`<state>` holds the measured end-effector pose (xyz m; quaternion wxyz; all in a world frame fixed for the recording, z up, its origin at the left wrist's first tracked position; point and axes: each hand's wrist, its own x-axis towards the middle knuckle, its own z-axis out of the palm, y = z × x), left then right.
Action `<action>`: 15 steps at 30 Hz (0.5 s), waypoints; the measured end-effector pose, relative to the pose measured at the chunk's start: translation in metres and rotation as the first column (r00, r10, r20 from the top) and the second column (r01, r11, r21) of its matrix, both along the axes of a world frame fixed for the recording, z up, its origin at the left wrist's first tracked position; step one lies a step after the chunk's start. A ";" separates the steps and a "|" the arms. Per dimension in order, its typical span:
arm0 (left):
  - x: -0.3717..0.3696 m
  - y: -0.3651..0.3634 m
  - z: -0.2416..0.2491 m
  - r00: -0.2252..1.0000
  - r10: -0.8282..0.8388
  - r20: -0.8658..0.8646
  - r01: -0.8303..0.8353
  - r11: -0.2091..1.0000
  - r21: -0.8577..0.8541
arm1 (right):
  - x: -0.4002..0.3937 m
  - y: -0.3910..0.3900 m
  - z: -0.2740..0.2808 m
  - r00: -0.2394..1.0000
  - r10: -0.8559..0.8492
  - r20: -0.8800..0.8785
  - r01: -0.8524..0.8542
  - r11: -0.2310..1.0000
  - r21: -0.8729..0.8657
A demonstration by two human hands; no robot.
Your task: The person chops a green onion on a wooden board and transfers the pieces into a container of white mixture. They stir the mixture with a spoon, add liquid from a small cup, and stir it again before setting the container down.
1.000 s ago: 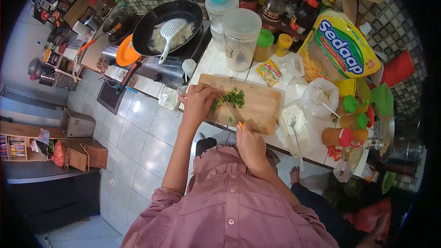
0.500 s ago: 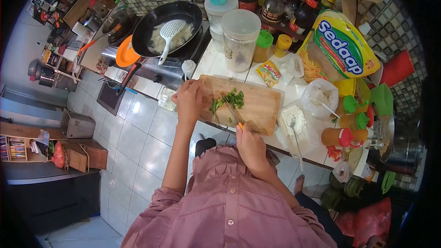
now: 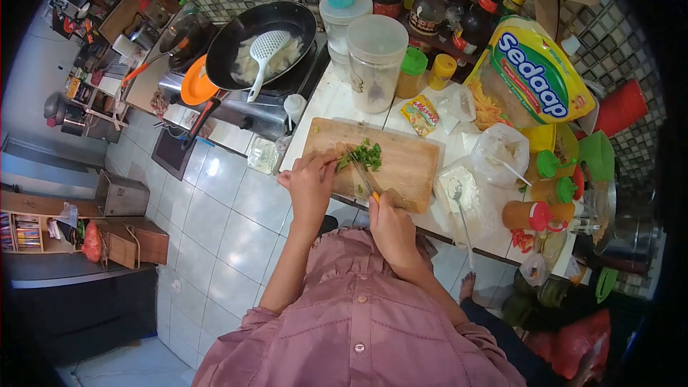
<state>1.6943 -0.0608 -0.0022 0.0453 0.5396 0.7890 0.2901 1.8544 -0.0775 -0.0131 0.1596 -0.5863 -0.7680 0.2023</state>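
A wooden cutting board lies along the counter's front edge with chopped green leaves on it. My right hand is closed round the orange handle of a knife, whose blade points away from me into the greens. On the board's left part, my left hand has its fingers bent together on the uncut end of the greens, just left of the blade. The fingertips are partly hidden by the hand itself.
A black frying pan with a white slotted spatula sits on the stove at left. Plastic canisters, a seasoning packet, a bag of white powder with a spoon, and sauce bottles surround the board.
My left hand has moved right and toward me, from the board's left edge onto the greens. My right hand and the knife have barely moved.
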 end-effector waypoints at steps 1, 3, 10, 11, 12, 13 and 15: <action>-0.002 0.001 0.001 0.997 -0.069 -0.020 0.069 0.997 0.043 | 0.000 0.000 0.000 1.000 -0.002 -0.001 0.002 1.000 -0.001; -0.002 0.001 0.001 0.989 -0.138 -0.043 0.141 0.986 0.083 | -0.001 0.000 0.000 1.000 -0.023 -0.001 0.023 1.000 0.015; 0.005 -0.004 -0.002 0.983 -0.118 -0.139 0.122 0.992 0.020 | -0.001 0.000 0.004 1.000 -0.019 0.006 0.020 1.000 -0.013; 0.007 -0.004 -0.003 0.981 -0.109 -0.159 0.114 0.993 0.022 | -0.001 0.001 0.004 1.000 -0.018 0.006 0.018 1.000 -0.017; 0.007 -0.005 -0.004 0.981 -0.107 -0.160 0.112 0.994 0.021 | -0.001 0.001 0.004 1.000 -0.017 0.005 0.017 1.000 -0.020; 0.008 -0.004 -0.005 0.980 -0.103 -0.169 0.109 0.994 0.028 | 0.000 0.000 0.002 1.000 -0.015 0.005 0.015 1.000 -0.021; 0.007 -0.004 -0.009 0.979 -0.097 -0.179 0.105 0.994 0.036 | 0.002 0.000 -0.003 0.999 -0.013 -0.032 0.014 0.999 0.032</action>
